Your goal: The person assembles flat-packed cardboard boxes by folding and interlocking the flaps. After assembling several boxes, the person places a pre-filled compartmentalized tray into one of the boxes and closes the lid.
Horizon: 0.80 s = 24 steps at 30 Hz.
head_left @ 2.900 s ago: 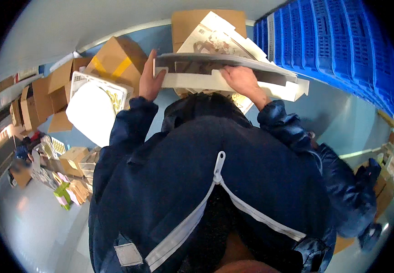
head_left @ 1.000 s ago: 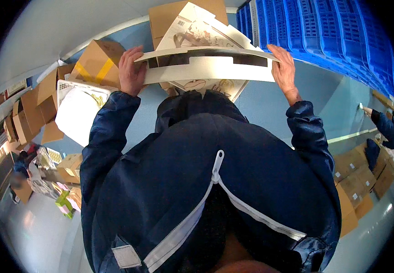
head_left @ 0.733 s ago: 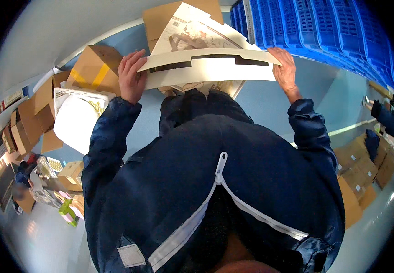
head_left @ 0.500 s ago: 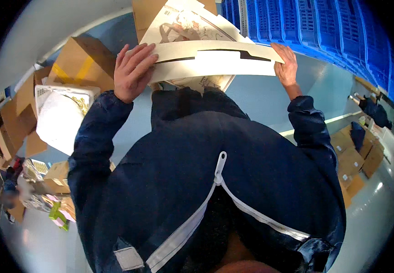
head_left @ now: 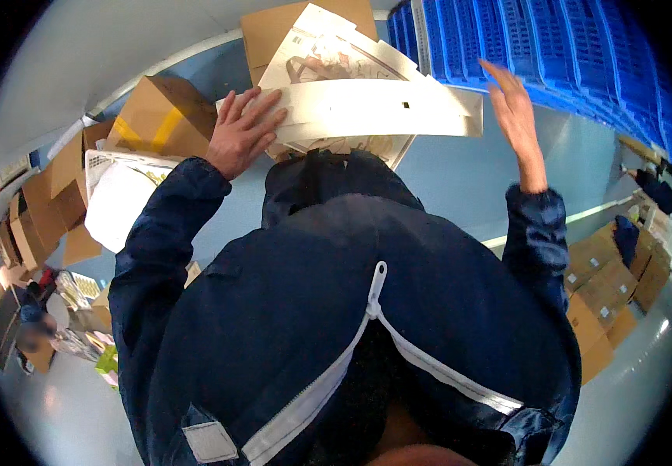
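A long white cardboard piece [head_left: 367,109] lies crosswise in front of me, folded along its length, with a small dark slot near its right part. My left hand [head_left: 241,138] rests on its left end, fingers spread and laid flat over the card; its thumb is hidden. My right hand [head_left: 516,116] is raised just beyond the right end, apart from the card, its fingers stretched out and holding nothing. Under the white piece are flat cardboard sheets [head_left: 355,64] printed with a line drawing, their edges jutting out in front and behind.
Blue plastic crates [head_left: 542,58] are stacked at the far right. A brown box [head_left: 161,116] with yellow tape and a white basket [head_left: 97,167] stand at the left. Another brown carton [head_left: 262,35] is behind the sheets. More cartons [head_left: 602,272] sit at the right.
My right hand has let go of the card's right end and moved up and outward. The gap between the card's two long flaps has closed. My left hand stays at the left end.
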Available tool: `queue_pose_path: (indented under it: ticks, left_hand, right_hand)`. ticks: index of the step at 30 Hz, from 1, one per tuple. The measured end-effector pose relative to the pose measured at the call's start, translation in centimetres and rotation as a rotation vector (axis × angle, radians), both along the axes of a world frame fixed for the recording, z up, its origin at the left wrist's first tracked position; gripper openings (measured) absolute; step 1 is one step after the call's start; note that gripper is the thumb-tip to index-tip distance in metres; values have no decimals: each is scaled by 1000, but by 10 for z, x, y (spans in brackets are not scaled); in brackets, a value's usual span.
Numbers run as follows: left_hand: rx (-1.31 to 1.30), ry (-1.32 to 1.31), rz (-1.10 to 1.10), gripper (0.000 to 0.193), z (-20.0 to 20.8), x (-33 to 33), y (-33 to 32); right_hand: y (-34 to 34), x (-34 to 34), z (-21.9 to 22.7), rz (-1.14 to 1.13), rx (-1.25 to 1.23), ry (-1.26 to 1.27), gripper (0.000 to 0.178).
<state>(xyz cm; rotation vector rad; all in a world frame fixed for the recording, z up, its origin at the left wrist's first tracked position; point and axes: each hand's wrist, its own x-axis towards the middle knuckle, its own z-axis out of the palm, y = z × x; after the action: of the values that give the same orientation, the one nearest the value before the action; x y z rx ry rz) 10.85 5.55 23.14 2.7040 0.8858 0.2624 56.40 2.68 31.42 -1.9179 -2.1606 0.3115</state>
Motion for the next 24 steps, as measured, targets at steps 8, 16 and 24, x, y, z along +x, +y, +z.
queue_pose_path:
  ticks: [8,16,24]
  left_hand:
    - [-133,-163,1,38,-6,22,28]
    - [-555,210,94,57,-3,38,59]
    - [-473,266,153,51,-1,49,62]
  right_hand:
    - [21,-71,-83,238,-88,-89,26]
    - [20,-71,-94,306,85,-127,19]
    - [38,-70,-98,396,136,-137,16]
